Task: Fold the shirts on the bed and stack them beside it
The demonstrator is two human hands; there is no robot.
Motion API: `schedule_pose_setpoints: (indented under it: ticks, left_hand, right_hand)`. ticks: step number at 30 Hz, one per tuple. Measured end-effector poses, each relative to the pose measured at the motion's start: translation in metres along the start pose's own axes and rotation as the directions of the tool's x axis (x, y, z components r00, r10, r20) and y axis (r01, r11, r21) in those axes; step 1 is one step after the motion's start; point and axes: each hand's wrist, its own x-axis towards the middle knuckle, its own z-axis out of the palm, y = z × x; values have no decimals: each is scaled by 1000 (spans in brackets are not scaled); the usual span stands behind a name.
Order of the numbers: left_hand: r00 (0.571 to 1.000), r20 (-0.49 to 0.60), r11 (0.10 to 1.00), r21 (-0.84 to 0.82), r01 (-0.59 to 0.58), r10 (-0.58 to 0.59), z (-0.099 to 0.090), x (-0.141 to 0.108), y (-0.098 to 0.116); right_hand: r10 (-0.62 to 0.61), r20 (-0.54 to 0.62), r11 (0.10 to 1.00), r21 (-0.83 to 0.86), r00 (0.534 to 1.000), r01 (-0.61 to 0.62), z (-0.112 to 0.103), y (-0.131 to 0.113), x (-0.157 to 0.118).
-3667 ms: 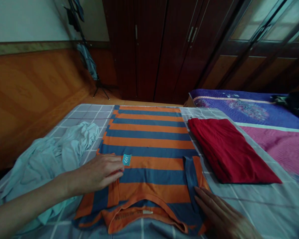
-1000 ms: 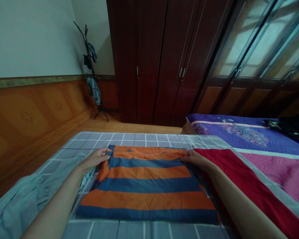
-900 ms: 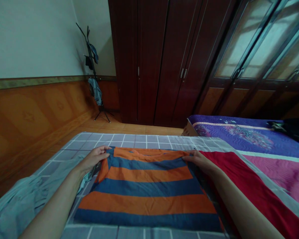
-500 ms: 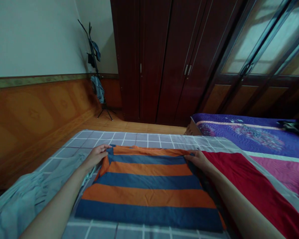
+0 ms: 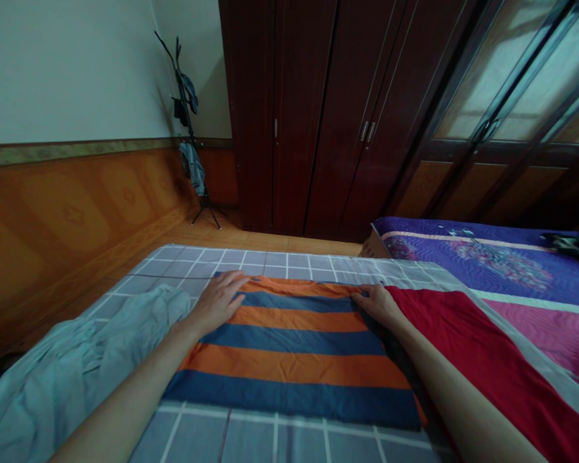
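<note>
While the striped shirt [image 5: 294, 366] lies on checked sheet [image 5: 251, 437], left hand [image 5: 220, 299] rests on it, open. Right hand [image 5: 379, 303] touches it, grip unclear. Wardrobe [image 5: 299, 116] stands at twelve o'clock.

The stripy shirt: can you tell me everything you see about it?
The striped shirt has wide orange and blue bands. Its cloth looks soft, with small wrinkles. It seems folded, lying nearly flat on the checked sheet, between the pale cloth and the red cloth. The left hand rests on its far left corner; the right hand touches its far right corner.
</note>
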Motion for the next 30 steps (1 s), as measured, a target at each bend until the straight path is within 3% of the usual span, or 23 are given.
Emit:
schedule_pose_setpoints:
  ticks: [2,4,10,14,18,22,25,28,30]
  left_hand:
    - [982,178,997,17,-69,65,2,-2,13]
    - [960,273,998,-11,-65,66,3,-2,18]
    - [986,159,999,17,51,-53,4,31,23]
    - [983,127,988,102,118,-130,20,62,28]
    - [977,69,969,159,189,-201,38,75,32]
    - [968,-52,953,167,252,-246,46,69,38]
    - [974,-82,963,149,224,-213,49,57,51]
    - [990,-76,985,116,130,-122,55,40,79]
    - [1000,9,997,75,-22,22,59,25,101]
  right_hand:
    - [-6,-11,999,-46,1000,6,-1,-2,-1]
    - [-16,-20,996,-86,1000,14,-1,-3,-2]
    - [-40,-49,982,-187,998,30,6,-9,0]
    - [-65,-73,967,-252,995,44,10,-13,-2]
    - [-98,-104,951,-302,990,62,9,-14,-6]
    - [-102,-107,926,-374,989,55,9,-15,-9]
    - [-106,-91,899,-433,990,56,11,-16,-12]
    - [-143,-89,879,-468,986,85,11,-15,-14]
    - [-179,-88,866,-486,980,115,11,-15,-15]
